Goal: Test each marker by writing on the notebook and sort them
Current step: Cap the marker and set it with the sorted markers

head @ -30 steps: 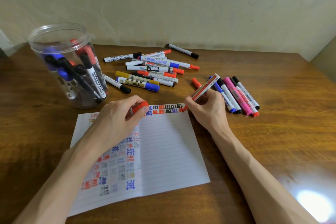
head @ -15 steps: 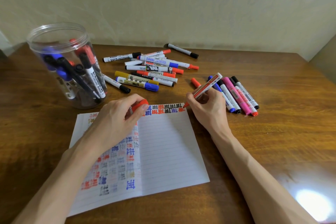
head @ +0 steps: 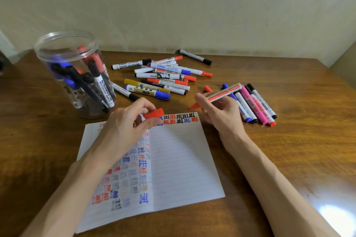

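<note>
An open lined notebook [head: 179,167] lies on the wooden table, with red, blue and black test marks along its top edge and on its left page. My right hand [head: 219,113] grips an uncapped red marker [head: 221,94], its tip raised just above the notebook's top right corner. Between thumb and fingers, my left hand [head: 127,127] pinches the marker's red cap [head: 154,113] over the top of the notebook. A heap of capped markers [head: 163,77] lies beyond the notebook. A row of sorted markers [head: 254,104] lies right of my right hand.
A clear plastic jar [head: 77,75] holding several markers stands at the left. One black-capped marker [head: 194,56] lies alone near the wall. A loose red cap [head: 207,89] sits between heap and row. The table [head: 308,140] ends at the wall behind.
My right hand has lifted the red marker's tip off the page and tilted it toward level. My left hand with the cap has barely moved.
</note>
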Demonstrator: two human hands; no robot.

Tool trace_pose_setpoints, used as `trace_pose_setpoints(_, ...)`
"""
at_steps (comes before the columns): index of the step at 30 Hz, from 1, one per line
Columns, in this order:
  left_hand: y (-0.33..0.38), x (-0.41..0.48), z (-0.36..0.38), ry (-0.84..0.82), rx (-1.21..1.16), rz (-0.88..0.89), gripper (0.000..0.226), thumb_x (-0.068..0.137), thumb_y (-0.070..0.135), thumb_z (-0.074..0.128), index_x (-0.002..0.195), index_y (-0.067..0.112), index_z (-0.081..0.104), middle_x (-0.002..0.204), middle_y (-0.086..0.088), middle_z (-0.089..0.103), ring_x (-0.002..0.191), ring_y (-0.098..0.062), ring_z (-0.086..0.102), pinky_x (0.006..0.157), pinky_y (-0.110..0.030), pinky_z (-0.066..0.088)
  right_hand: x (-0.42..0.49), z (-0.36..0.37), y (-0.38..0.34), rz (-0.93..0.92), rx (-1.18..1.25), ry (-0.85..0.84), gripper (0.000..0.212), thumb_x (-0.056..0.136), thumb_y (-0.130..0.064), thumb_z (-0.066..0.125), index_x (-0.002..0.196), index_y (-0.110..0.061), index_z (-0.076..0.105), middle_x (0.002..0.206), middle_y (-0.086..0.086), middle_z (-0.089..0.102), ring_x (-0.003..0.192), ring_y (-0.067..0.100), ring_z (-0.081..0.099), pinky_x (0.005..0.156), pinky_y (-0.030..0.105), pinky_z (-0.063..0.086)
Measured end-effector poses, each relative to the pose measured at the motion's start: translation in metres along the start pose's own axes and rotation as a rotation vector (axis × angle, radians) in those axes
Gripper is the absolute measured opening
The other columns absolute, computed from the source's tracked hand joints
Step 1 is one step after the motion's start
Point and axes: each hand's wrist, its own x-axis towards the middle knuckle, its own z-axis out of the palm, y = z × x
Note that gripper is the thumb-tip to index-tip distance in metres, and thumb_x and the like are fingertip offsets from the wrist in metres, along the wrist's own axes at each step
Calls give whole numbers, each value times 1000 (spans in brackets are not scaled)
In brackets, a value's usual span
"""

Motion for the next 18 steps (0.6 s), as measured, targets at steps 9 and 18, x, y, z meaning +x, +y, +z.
trace_pose_setpoints(9, -4, -1, -1, 4, -33, 59, 42, 83, 68, 52, 112, 38, 57, 119, 7, 73, 101, -1, 67, 77, -18, 55, -5, 4, -2, -24, 219, -401, 8, 93, -27, 79, 93, -20, 76, 86, 13, 65, 79, 27, 57, 75, 43, 43)
trace_pose_setpoints(18, -5, -1, 1, -24, -26, 94, 47, 83, 67, 55, 117, 34, 61, 120, 9, 72, 102, 1, 65, 76, -16, 54, -10, 9, -3, -41, 226, -423, 21, 104, -16, 63, 94, -22, 81, 85, 14, 73, 66, 20, 62, 56, 27, 42)
